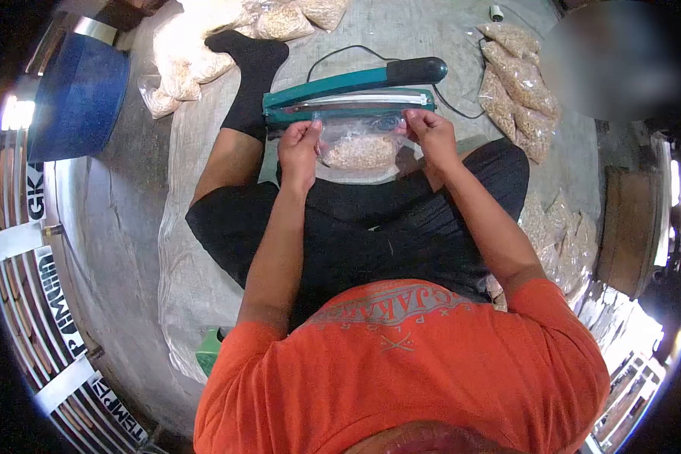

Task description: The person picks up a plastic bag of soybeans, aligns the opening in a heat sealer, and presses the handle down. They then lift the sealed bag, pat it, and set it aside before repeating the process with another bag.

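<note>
Both my hands pinch the upper corners of a clear plastic bag [362, 153] partly filled with pale beans or grains. My left hand [301, 147] is closed on its left corner, and my right hand [431, 135] on its right corner. The bag's upper edge lies at the front of a teal impulse sealer [280, 117], whose lever [356, 82] with a black handle end is raised. Whether the bag's edge reaches the sealing strip is hard to make out.
Filled bags [518, 83] are piled at the right, with more bags [284, 21] at the top left. A blue tub [79, 94] stands far left. The sealer's black cord [340, 51] curves behind it over the pale mat [454, 30]. A green object [209, 350] lies near my left elbow.
</note>
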`<state>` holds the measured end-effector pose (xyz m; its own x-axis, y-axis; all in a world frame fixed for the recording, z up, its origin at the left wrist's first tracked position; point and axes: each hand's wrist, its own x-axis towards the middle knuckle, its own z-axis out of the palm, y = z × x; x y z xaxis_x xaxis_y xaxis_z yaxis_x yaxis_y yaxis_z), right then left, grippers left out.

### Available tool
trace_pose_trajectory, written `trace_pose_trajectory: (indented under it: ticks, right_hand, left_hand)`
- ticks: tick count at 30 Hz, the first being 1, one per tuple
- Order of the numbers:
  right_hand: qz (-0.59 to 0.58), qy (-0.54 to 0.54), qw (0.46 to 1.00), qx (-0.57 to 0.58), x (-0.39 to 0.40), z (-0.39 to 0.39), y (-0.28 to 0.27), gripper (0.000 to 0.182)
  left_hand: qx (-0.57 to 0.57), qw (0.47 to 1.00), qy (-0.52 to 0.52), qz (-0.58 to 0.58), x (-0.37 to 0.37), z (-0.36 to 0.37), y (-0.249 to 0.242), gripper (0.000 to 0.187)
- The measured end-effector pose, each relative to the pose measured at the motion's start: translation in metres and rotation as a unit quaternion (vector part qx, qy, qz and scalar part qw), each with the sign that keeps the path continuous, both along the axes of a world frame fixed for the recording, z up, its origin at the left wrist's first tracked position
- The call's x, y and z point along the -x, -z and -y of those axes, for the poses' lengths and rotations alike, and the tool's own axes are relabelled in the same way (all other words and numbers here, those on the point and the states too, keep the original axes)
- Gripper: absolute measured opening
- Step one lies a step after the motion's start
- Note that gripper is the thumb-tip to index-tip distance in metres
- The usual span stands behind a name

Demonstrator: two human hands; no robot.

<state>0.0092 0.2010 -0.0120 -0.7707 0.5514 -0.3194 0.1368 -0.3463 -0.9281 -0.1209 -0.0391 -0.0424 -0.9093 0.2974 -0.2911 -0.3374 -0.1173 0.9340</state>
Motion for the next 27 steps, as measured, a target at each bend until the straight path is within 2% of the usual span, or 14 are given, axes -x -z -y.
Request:
trace_pose_trajectory:
  ticks: [1,3,7,9,13,15,18,22,25,27]
  right_hand:
    - [0.002,-0.001,1.0,0.0,0.001,-0.001,0.003,0.019]
    - [-0.016,-0.022,0.996,-0.08,0.005,-0.006,0.008,0.022]
    - [0.007,0.007,0.998,-0.061,0.02,-0.009,0.012,0.023]
    - [-0.004,0.035,0.999,-0.01,0.023,-0.012,0.014,0.021]
    - [-0.01,0.036,0.999,-0.038,0.023,-0.015,0.021,0.023]
    - [-0.02,-0.011,0.994,-0.104,0.024,-0.018,0.021,0.025]
    - [-0.045,-0.001,0.986,-0.162,0.024,-0.017,0.029,0.026]
    - [-0.044,0.005,0.982,-0.185,0.013,-0.011,0.032,0.024]
    - [-0.062,0.017,0.986,-0.153,0.004,-0.003,0.03,0.02]
    - [-0.068,0.048,0.981,-0.176,-0.004,0.01,0.026,0.017]
  left_hand:
    - [0.0,1.0,-0.001,0.002,0.0,-0.003,0.0,0.015]
    - [-0.018,0.999,-0.042,0.019,0.002,-0.009,0.002,0.012]
    - [-0.021,0.998,-0.057,0.02,0.01,-0.015,0.006,0.016]
    - [0.0,0.998,-0.052,0.019,0.012,-0.017,0.004,0.018]
    - [-0.019,0.997,-0.048,0.058,0.013,-0.016,0.002,0.02]
    - [-0.027,0.998,-0.033,0.052,0.016,-0.017,0.003,0.02]
    - [-0.027,0.999,-0.02,0.033,0.018,-0.017,0.002,0.02]
    - [-0.005,1.0,-0.005,0.006,0.011,-0.015,-0.008,0.018]
    - [0.003,1.0,-0.002,-0.001,0.007,-0.013,-0.012,0.016]
    - [-0.052,0.998,-0.016,-0.012,0.003,-0.013,-0.011,0.013]
